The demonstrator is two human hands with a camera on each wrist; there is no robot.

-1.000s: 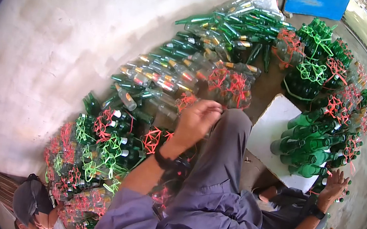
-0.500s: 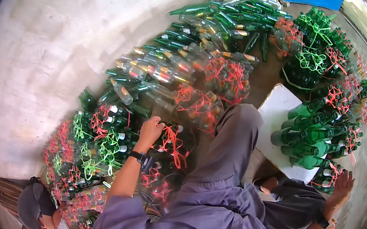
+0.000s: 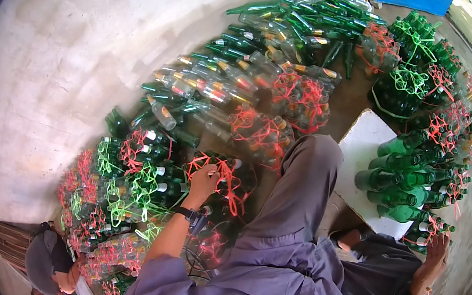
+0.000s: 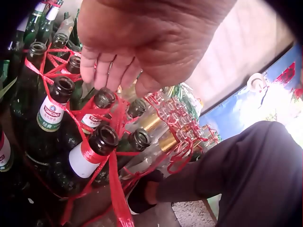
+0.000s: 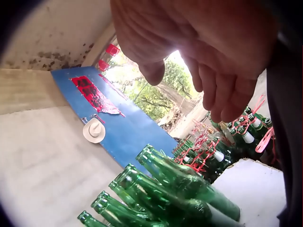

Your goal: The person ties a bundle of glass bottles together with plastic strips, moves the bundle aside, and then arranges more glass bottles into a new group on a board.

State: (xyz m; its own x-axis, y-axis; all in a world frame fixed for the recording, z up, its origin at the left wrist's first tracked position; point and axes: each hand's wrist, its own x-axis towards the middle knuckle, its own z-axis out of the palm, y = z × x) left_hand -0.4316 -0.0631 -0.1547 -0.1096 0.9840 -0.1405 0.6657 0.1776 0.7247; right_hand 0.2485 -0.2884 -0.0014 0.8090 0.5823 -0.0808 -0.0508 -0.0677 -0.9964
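Note:
My left hand [image 3: 203, 184] is over a bundle of dark green beer bottles [image 4: 52, 111] tied with red plastic strap [image 4: 118, 182]. In the left wrist view its fingers bend down right at the strap, behind a bottle mouth; whether they grip it I cannot tell. On the far side, my right hand [image 3: 433, 256] lies with fingers straight beside a red-tied bundle [image 3: 423, 231]. Its palm shows in the right wrist view, with nothing held. Loose green bottles [image 3: 401, 195] stand on a white board [image 3: 361, 139] near it.
Loose bottles lie in a long heap [image 3: 228, 81] along the wall. Red-tied bundles [image 3: 260, 133] and green-tied bundles [image 3: 410, 82] surround my knee [image 3: 314, 160]. Another person [image 3: 49, 257] sits at lower left. A blue panel [image 5: 128, 132] carries a hat [image 5: 93, 130].
My left hand has moved from beside the knee, down and left, onto the red-tied dark bundle. The right hand has shifted slightly outward and lower, its fingers still straight.

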